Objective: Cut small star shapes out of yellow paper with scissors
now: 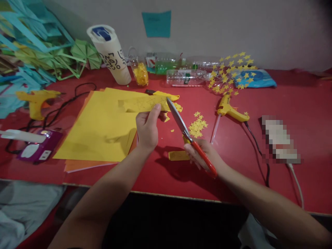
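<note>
The left hand pinches a yellow paper strip toward its right end, the rest reaching leftward over the stacked sheets. The right hand grips red-handled scissors, their tip at that end.

Scissors: blades of smooth grey metal with a dull sheen, handles in smooth red material that looks like plastic. Strip: thin yellow paper, matt, marked with fine drawn lines. Stacked sheets: flat, smooth, matt paper. Small stars: cut matt paper. Tabletop: smooth red surface with a soft sheen; base material cannot be determined. Right-hand glue gun: yellow plastic body, smooth. Purple socket block: smooth plastic, slightly glossy. Lying bottle: clear, glossy plastic. Blue packet: shiny, creased film. Grey cloth: soft, matt, wrinkled. Wall: matt.
</note>
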A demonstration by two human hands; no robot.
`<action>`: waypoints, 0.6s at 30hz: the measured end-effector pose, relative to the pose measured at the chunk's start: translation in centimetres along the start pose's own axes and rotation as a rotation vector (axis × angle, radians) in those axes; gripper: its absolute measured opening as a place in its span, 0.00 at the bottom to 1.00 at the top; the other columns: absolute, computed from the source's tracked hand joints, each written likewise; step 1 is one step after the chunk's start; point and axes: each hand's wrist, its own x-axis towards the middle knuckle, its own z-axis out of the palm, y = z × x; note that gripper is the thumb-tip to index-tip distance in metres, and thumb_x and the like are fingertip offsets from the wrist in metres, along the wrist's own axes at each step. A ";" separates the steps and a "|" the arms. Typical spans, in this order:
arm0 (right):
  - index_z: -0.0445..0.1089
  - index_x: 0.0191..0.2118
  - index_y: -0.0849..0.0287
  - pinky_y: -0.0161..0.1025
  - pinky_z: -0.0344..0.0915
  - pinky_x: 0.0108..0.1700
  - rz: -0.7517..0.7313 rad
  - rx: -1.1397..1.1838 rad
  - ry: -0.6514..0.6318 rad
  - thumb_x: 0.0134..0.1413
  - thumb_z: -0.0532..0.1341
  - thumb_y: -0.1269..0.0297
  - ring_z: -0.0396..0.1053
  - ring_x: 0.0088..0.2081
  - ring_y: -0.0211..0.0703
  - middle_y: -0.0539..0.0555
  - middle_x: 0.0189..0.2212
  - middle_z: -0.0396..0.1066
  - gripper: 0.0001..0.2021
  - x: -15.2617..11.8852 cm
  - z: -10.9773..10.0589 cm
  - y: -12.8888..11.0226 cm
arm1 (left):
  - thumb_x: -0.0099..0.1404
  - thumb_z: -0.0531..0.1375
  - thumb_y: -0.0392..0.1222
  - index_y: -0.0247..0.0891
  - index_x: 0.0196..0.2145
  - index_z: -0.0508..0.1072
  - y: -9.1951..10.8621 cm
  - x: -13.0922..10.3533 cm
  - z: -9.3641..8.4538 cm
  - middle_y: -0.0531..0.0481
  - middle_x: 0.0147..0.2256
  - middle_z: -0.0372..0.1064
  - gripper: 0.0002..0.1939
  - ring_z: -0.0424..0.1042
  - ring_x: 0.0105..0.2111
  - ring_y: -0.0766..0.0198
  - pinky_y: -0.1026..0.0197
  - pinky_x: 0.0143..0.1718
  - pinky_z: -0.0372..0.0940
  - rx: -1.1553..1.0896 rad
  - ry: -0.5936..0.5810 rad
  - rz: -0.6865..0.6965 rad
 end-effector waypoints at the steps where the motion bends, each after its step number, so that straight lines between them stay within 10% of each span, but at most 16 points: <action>1: 0.57 0.21 0.55 0.32 0.48 0.13 0.002 -0.001 -0.003 0.48 0.60 0.39 0.53 0.12 0.30 0.43 0.12 0.56 0.24 0.0 0.0 0.0 | 0.60 0.58 0.50 0.39 0.19 0.67 0.1 0.1 -0.1 0.54 0.17 0.65 0.17 0.68 0.22 0.70 0.64 0.29 0.65 0.006 0.000 0.000; 18: 0.55 0.19 0.54 0.34 0.50 0.17 -0.017 -0.099 -0.020 0.50 0.58 0.39 0.54 0.14 0.31 0.44 0.13 0.55 0.25 0.3 -0.8 -0.4 | 0.61 0.59 0.48 0.39 0.23 0.67 -0.1 1.9 -1.1 0.56 0.20 0.66 0.14 0.67 0.22 0.72 0.65 0.26 0.64 0.044 -0.103 0.058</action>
